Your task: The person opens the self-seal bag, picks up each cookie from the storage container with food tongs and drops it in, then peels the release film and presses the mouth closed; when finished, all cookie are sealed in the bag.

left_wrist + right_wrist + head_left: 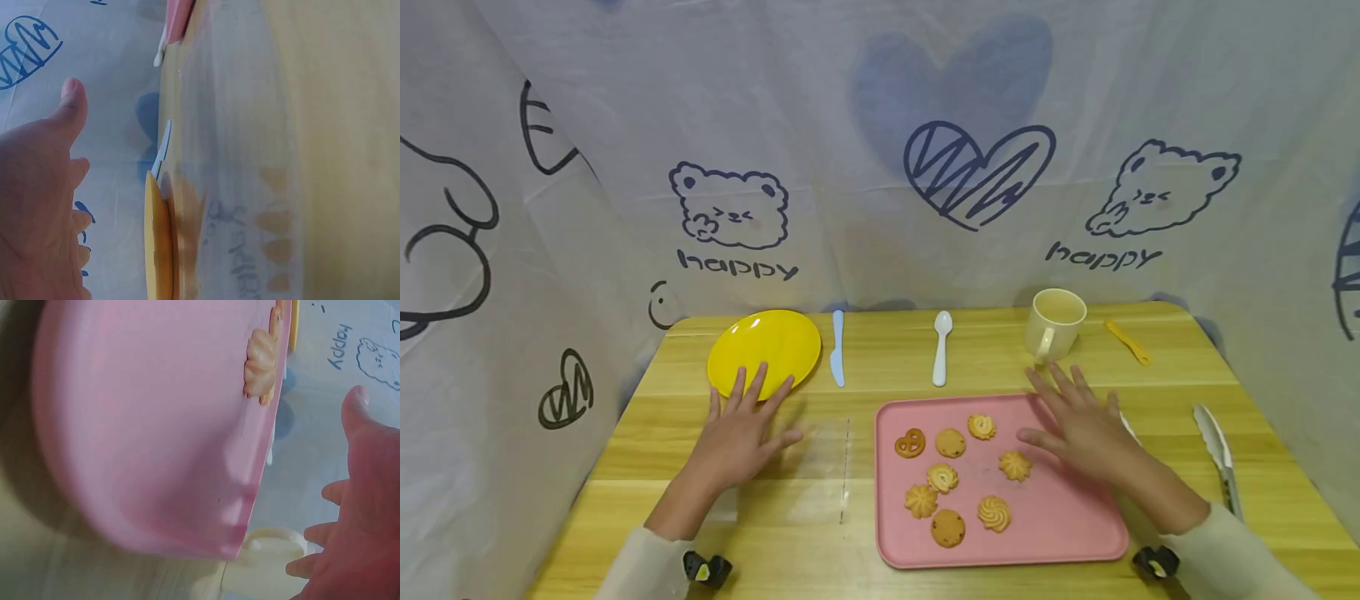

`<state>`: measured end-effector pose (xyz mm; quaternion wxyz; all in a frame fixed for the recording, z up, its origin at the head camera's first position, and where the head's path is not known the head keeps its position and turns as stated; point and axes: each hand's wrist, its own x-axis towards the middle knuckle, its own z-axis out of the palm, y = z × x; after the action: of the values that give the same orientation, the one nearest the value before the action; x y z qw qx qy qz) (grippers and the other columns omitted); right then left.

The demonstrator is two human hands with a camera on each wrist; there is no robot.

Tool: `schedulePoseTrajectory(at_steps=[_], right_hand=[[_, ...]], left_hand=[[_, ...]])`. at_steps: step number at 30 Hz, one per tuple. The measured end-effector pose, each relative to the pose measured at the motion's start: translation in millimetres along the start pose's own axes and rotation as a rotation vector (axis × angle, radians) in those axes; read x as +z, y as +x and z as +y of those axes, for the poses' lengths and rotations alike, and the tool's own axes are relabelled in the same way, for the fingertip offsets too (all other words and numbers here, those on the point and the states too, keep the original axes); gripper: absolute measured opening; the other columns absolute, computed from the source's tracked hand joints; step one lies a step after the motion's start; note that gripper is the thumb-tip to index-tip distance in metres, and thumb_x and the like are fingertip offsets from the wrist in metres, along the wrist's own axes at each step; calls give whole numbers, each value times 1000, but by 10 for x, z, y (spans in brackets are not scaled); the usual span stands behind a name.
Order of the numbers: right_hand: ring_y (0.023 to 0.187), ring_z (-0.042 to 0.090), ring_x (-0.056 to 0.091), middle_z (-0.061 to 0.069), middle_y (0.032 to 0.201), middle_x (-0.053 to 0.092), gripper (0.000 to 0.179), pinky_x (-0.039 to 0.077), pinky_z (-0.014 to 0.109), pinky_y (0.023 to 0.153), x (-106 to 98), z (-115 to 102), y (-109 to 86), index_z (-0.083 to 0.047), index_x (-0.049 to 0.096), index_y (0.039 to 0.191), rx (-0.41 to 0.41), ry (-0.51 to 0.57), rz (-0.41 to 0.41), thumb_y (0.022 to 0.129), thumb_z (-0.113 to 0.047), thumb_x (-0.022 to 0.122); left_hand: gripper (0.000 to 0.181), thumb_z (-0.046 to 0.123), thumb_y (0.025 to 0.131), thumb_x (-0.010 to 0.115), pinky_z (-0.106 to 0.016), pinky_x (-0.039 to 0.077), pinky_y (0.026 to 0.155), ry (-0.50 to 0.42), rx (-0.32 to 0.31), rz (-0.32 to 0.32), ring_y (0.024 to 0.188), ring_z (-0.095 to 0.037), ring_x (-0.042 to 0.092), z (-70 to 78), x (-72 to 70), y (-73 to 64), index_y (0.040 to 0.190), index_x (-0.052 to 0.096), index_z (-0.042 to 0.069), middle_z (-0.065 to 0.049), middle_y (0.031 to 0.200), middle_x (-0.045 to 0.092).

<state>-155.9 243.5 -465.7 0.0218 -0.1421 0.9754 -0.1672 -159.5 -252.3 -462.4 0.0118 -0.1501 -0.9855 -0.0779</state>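
Note:
My left hand [737, 437], fingers spread, hovers in front of the yellow plate [767, 350] and holds nothing. The right hand [1086, 429] is spread too, above the right part of a pink tray [1075, 525]. Several cookies lie on that tray, among them a pretzel [910, 443], a swirled cookie [994, 513] and a round cookie [948, 528]. Just beyond the right fingertips stands a cream mug [1056, 321]. In the left wrist view the plate [157, 244] shows edge-on beside the hand [44, 200]. The right wrist view shows the tray [144, 425] below the hand [362, 506].
A blue knife [838, 350] and a white spoon [942, 350] lie at the back of the wooden table. A small yellow utensil [1127, 342] is right of the mug. Metal tongs [1221, 458] lie at the right; a pale object beneath the right hand is mostly hidden. Printed cloth surrounds the table.

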Motion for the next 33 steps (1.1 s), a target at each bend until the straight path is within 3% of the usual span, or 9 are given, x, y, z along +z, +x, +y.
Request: schedulePoseTrajectory(at_steps=[9,14,20,33], right_hand=[[153,53,14,18,172,12,91,10,88,110,63,-145,44,-21,25,165,-91,-23,-2,95,-66,61],[153,52,16,17,171,17,90,14,85,112,133,-253,75,-18,30,164,-151,-22,-7,93,-63,65],[153,49,19,16,170,21,88,15,85,113,225,-445,89,-17,32,163,-224,34,-48,94,-55,70],[156,43,18,13,170,23,90,17,83,114,400,-888,194,-20,32,163,-394,37,-158,92,-65,64]], left_hand=[[71,56,103,55,-79,10,118,-15,66,-3,155,-49,11,1,48,-155,163,34,24,-18,171,16],[68,47,104,58,-78,18,118,-56,127,-14,154,-48,18,4,78,-262,163,34,22,-16,171,19],[64,38,104,62,-77,22,117,-107,185,-66,153,-47,23,-2,140,-386,161,37,21,-14,170,24],[57,38,106,56,-78,23,116,-235,250,-211,153,-47,22,-51,270,-501,159,42,24,-11,170,25]])
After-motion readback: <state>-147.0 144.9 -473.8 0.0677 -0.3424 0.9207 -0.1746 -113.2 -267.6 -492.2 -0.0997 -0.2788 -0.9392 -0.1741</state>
